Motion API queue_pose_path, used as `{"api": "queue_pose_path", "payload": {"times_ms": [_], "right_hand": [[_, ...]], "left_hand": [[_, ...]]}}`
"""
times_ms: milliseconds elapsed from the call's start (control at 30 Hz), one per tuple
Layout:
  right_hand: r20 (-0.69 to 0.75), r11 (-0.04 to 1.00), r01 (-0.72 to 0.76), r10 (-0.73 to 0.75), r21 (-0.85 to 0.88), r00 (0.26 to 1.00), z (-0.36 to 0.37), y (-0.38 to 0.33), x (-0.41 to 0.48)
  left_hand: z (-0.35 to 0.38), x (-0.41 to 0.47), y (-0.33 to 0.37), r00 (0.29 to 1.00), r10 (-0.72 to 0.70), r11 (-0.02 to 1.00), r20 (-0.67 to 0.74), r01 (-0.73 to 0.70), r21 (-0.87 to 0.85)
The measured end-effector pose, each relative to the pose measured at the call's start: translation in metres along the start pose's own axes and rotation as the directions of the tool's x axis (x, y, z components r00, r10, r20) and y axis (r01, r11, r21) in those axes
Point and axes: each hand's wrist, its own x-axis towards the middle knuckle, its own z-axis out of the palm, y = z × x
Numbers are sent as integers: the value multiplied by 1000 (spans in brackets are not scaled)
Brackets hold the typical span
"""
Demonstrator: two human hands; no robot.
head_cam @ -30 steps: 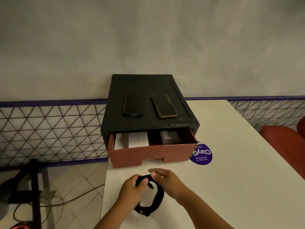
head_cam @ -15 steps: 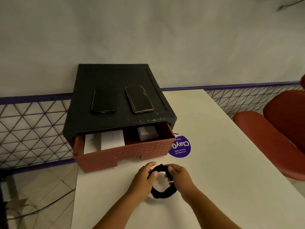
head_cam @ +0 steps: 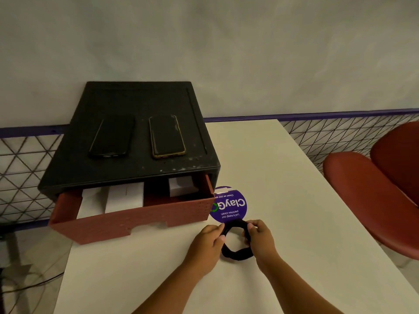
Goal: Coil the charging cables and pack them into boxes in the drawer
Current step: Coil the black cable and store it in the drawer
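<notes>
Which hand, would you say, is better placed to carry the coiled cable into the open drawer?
Probably the left hand: it holds the coiled cable on the side nearer the open drawer; the right hand is farther.

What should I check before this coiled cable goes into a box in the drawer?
1. Cable wound into a loop: ok.
2. Left hand and right hand both have a grip on the loop: ok.
3. Drawer is open: ok.
4. White boxes sit in the drawer: ok.
5. A box is open with room inside: cannot tell.
6. Cable ends tucked in: cannot tell.
</notes>
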Motion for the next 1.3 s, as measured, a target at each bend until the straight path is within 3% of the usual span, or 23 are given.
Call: {"api": "queue_pose_path", "payload": {"times_ms": [233,467,933,1033,1167,1233,1300], "right_hand": [[-38,942,151,-170,-298,985,-7,11,26],[-89,896,166,-221,-412,971,-11,20,36],[-31,942,137,-154,-306,988,-25,10,39],[-45,951,133,-152,-277,987,-29,5,36],[-27,940,190,-205,-283,978,-30,-10,32],[-40,934,242,-261,-265,965,-30,-22,28],[-49,929,302,-319,-217,947,-26,-37,20]], "left_hand": [[21,10,5,996,27,982,-88,-9,191],[35,2,13,997,63,844,51,-81,530],[23,-7,16,995,87,873,49,-100,477],[16,-10,15,999,45,936,5,-44,348],[-3,-18,10,958,-82,997,-275,77,-30],[-20,-22,8,898,-280,929,-338,165,-331],[-39,-28,2,853,-459,721,-248,194,-665]]}}
